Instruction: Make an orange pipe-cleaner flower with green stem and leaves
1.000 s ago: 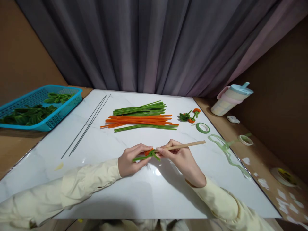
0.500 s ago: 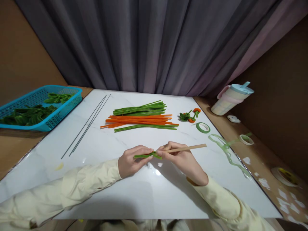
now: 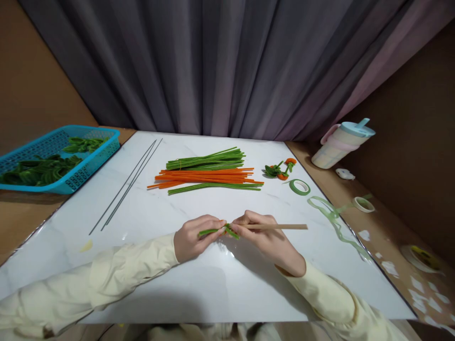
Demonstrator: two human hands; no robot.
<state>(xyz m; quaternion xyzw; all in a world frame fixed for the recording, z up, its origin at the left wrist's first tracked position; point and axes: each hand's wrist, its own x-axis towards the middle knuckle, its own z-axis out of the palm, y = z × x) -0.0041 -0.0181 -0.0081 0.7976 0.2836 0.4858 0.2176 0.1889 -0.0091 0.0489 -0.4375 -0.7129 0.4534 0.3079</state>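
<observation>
1. The stick (image 3: 289, 227) has dipped nearly level.
2. My left hand (image 3: 195, 238) pinches the piece (image 3: 207, 232) over the table (image 3: 249, 293); my right hand (image 3: 268, 239) grips the stick.
3. This piece seems unfinished; the heads (image 3: 291, 161) near the tape (image 3: 294, 190) look done; orange rods (image 3: 206, 176) lie loose.

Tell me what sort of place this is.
Probably a craft workspace: orange stems, a roll of green tape and a blue basket of leaf-like green pieces are laid out.

Left hand (image 3: 194, 240), right hand (image 3: 268, 239), fingers (image 3: 213, 224) pinched, nearly meeting, forearms (image 3: 133, 265) angled inward
</observation>
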